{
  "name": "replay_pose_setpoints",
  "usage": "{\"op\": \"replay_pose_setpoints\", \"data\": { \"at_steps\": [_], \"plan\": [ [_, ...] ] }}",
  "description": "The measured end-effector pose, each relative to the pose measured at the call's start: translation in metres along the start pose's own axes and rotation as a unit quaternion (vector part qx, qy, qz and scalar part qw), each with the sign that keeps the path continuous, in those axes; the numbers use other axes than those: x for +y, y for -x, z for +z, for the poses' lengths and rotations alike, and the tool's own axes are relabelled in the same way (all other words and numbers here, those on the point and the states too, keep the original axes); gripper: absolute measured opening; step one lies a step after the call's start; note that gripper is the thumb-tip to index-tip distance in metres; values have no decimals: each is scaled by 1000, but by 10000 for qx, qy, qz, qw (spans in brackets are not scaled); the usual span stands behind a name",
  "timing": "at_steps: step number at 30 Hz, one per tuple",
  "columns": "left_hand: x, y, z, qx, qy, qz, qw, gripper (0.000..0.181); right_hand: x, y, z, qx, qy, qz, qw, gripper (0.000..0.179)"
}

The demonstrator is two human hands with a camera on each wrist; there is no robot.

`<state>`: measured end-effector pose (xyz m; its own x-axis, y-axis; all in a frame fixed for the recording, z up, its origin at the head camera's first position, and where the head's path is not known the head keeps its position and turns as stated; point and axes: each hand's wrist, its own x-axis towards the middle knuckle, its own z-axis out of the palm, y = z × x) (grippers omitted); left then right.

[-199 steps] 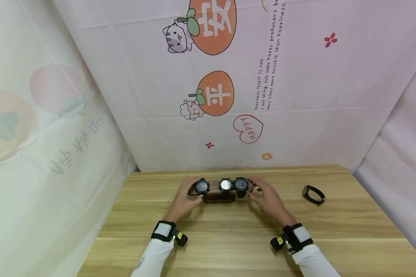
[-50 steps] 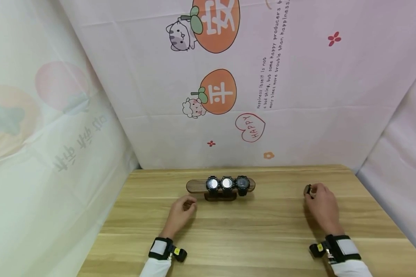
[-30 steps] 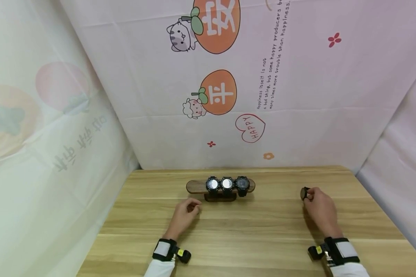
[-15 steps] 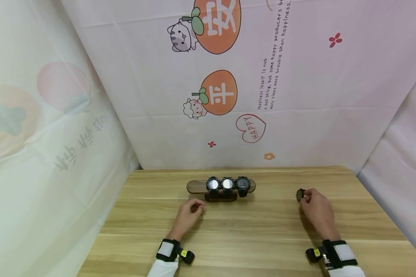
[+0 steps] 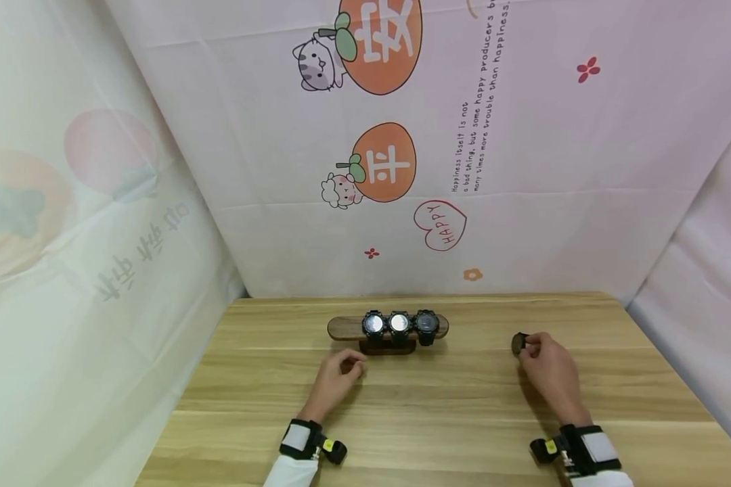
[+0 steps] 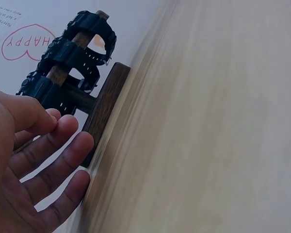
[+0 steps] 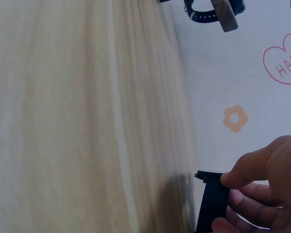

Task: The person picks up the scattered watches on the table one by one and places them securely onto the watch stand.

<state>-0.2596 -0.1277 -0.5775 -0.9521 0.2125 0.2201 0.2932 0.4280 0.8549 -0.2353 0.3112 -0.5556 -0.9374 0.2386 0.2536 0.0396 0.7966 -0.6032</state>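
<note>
In the head view my right hand pinches a black wristwatch above the right part of the table, its round face turned left. Close up in the right wrist view, thumb and fingers hold the watch's dark strap. My left hand hangs loosely curled with nothing in it, just in front of a dark wooden watch stand. On the bar of that stand sit three black watches: a left one, a middle one and a right one, bunched toward the right. The bar's left end is bare.
The stand's foot rests on the light wooden table near its back edge. Behind hangs a white printed cloth; more cloth closes off the right side, and another the left.
The leftmost watch has slid right along the bar beside the others. My right hand has taken the loose watch from the table and moves left with it. My left hand let go and drifts right.
</note>
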Motion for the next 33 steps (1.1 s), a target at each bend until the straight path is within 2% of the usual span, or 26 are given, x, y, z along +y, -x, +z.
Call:
{"op": "replay_pose_setpoints", "data": {
  "at_steps": [7,17,33],
  "plan": [
    [3,-2,5,-74,96,147,9998,12,-9,2,2,-133,-140,39,9998,32],
    [7,-3,13,-167,113,165,9997,12,-26,10,4,-345,-306,-15,9989,35],
    [17,-8,27,-373,-103,377,9985,13,-45,17,13,-584,-511,24,9970,31]
  ]
}}
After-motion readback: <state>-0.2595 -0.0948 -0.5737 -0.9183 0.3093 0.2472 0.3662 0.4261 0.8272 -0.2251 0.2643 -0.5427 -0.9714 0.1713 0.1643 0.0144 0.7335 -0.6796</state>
